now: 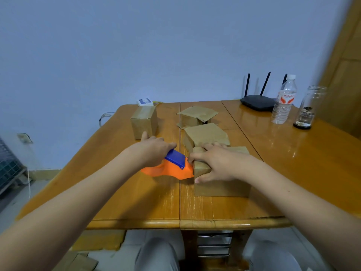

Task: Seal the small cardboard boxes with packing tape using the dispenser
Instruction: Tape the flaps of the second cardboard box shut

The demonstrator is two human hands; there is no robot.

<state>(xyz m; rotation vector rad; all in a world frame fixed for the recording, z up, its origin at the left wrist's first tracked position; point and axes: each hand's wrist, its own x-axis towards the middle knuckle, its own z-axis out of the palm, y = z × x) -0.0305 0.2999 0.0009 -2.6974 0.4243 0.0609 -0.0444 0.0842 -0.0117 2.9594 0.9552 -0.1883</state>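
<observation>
We sit at a glossy wooden table [136,202] against a pale blue wall [136,45], a wooden door [347,65] at right. A router [256,101], water bottle [284,100] and glass jar [307,107] stand at the far right corner. Our left hand [154,151] wraps the blue-and-orange tape dispenser [172,167], its nose touching the nearest box [222,184]; our right hand [214,163] lies spread over that box's top. Three more boxes [144,122] sit behind. The tape itself is hidden, and motion blurs the dispenser.
</observation>
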